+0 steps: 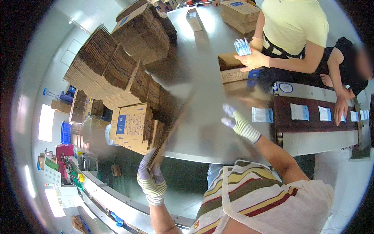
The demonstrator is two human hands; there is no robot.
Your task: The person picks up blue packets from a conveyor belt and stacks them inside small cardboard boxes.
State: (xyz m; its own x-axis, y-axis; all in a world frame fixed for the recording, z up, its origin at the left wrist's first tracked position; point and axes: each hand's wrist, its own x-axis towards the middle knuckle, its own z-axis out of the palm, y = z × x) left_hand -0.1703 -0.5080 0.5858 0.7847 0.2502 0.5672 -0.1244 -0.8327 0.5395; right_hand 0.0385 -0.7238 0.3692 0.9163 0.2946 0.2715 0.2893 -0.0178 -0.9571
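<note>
My left hand (pixel 151 177), in a striped glove, grips the lower edge of a flattened brown carton (pixel 171 128). The carton is blurred and rises at a slant over the steel table (pixel 202 58). In the same kind of glove, my right hand (pixel 239 123) is raised over the table with its fingers spread, close to the carton's blurred upper part. Whether it touches the carton I cannot tell.
Tall stacks of flattened cartons (pixel 113 74) line the table's left side, one with a blue-printed face (pixel 132 124). Across the table a person in a yellow top holds blue-white packets (pixel 243 46) over a small open box (pixel 231 68). A dark conveyor belt (pixel 284 124) carries white sachets (pixel 300 112).
</note>
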